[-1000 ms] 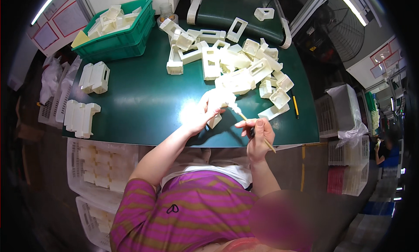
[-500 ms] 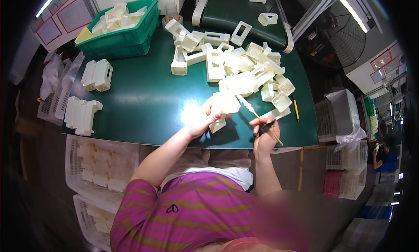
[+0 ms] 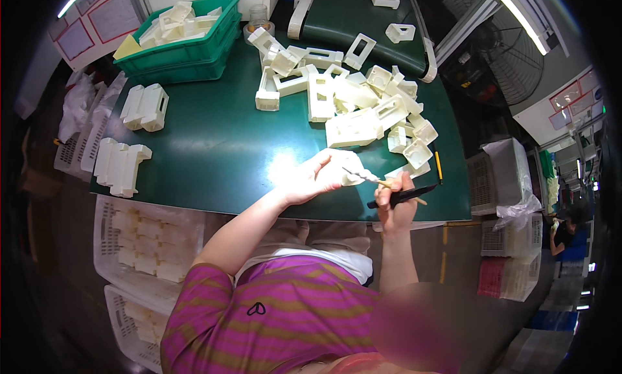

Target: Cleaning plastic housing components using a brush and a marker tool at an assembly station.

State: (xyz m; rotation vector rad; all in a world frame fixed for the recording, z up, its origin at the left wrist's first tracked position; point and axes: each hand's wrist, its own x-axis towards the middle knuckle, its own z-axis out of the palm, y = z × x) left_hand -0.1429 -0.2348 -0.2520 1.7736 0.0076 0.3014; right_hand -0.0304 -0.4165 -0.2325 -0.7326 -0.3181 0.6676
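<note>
My left hand (image 3: 306, 183) is closed around a cream-white plastic housing (image 3: 350, 161), mostly covered by the fingers, just above the near part of the green table. In my right hand (image 3: 398, 212) is a thin wooden stick (image 3: 385, 183) whose white, wrapped-looking end reaches to the housing. A slim black tool (image 3: 416, 193) lies across the same fingers; its exact kind is unclear. Beyond both hands spreads a loose pile of similar housings (image 3: 353, 128), some showing rectangular openings.
Short rows of housings (image 3: 122, 170) stand at the table's left. Stacked green crates (image 3: 194, 68) at the back left hold more. A dark conveyor belt (image 3: 359, 21) carries two parts. A yellow-and-black pen-like tool (image 3: 438, 167) lies right. White baskets (image 3: 103, 244) of parts stand below left.
The housing in my left hand has been turned, and the fingers now cover more of it. My right hand has shifted slightly right; the black tool now points out sideways.
</note>
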